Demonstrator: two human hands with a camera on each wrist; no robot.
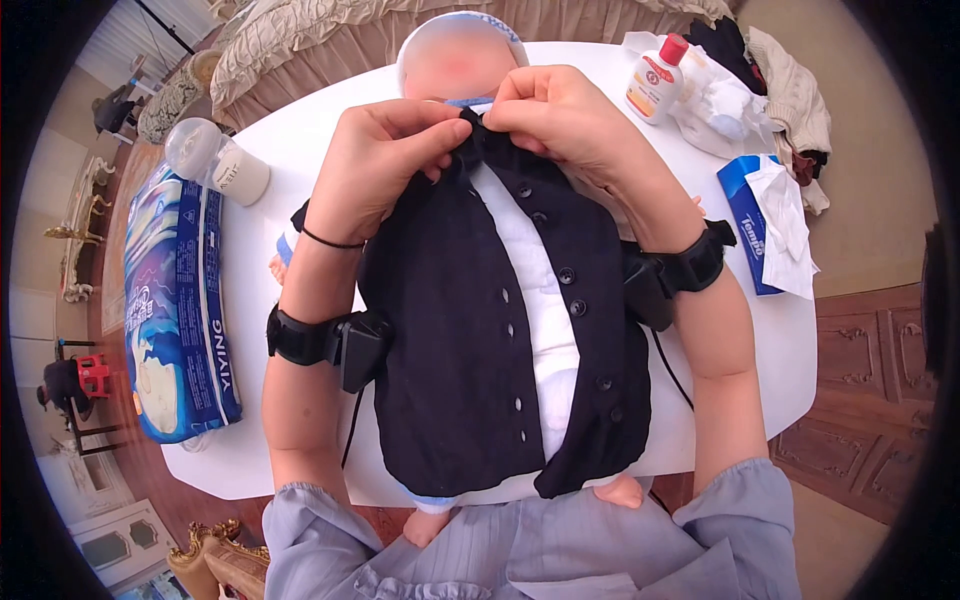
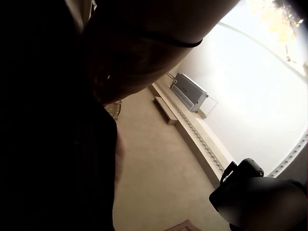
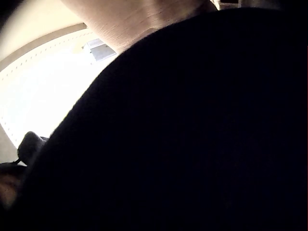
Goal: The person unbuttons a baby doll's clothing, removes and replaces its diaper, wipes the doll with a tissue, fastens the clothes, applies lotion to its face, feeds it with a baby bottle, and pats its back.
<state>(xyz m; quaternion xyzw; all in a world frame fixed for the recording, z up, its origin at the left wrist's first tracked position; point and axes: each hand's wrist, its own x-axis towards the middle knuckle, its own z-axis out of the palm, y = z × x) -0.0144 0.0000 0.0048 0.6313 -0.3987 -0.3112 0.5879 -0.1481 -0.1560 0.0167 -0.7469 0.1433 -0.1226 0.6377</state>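
Note:
A black button-front top (image 1: 440,330) lies spread over a baby-sized figure in a white cap (image 1: 412,55). Its front hangs unfastened, buttons along the right edge and buttonholes along the left, with white cloth (image 1: 530,270) showing in the gap. At the neckline, my left hand (image 1: 390,150) pinches the left collar edge between thumb and fingers. Opposite it, my right hand (image 1: 560,115) pinches the right collar edge, fingertips close to the left ones. Bare feet (image 1: 428,527) of the figure stick out below the hem. Dark cloth fills much of both wrist views.
On the white table (image 1: 290,440), a blue YIYING pack (image 1: 180,310) and a bottle (image 1: 240,175) stand at the left. To the right are a red-capped bottle (image 1: 655,80), white diapers (image 1: 725,105) and a Tempo tissue pack (image 1: 745,225). Clothes (image 1: 790,90) lie beyond.

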